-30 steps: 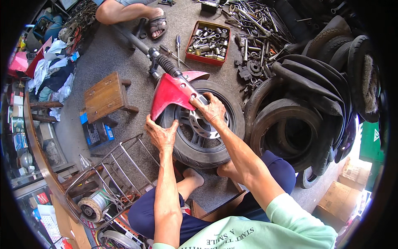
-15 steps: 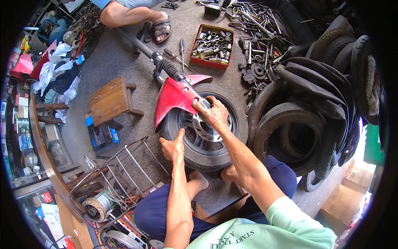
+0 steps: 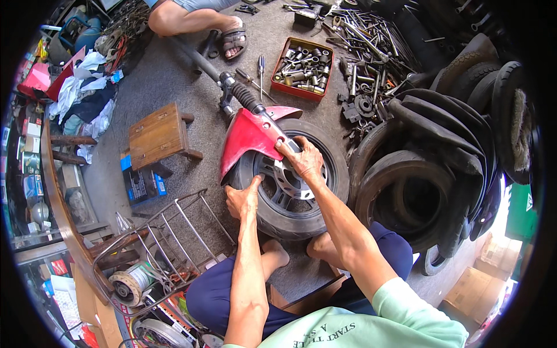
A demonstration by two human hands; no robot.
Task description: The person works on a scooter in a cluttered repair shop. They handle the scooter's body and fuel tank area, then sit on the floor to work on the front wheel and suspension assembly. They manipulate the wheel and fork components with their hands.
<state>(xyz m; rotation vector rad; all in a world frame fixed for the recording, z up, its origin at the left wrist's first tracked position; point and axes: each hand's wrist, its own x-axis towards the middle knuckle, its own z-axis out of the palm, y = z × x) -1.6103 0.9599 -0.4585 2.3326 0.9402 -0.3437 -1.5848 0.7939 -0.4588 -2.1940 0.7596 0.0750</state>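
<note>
A scooter front wheel with a black tyre [image 3: 290,228] lies on its side between my feet, its slotted brake disc [image 3: 288,181] facing up. Over its upper left part sits a red front fender [image 3: 248,141], joined to a front fork [image 3: 246,95] with a ribbed rubber boot that runs off to the upper left. My left hand [image 3: 243,200] grips the tyre at its left side, thumb on top and fingers curled under the outer edge. My right hand [image 3: 304,159] closes around the fork's lower end by the disc, its thumb against the fender. Some fingertips are hidden.
Ahead stands a red tin [image 3: 301,69] of sockets, with screwdrivers [image 3: 261,74] beside it and many loose tools [image 3: 371,46] beyond. Stacked tyres [image 3: 406,162] rise at right. At left are a wooden stool [image 3: 155,136] and a metal rack [image 3: 168,232]. Another person's sandalled foot [image 3: 234,39] is near the fork.
The whole view has shifted slightly. Both hands keep nearly the same places on the tyre and the fork, and the wheel has not visibly turned.
</note>
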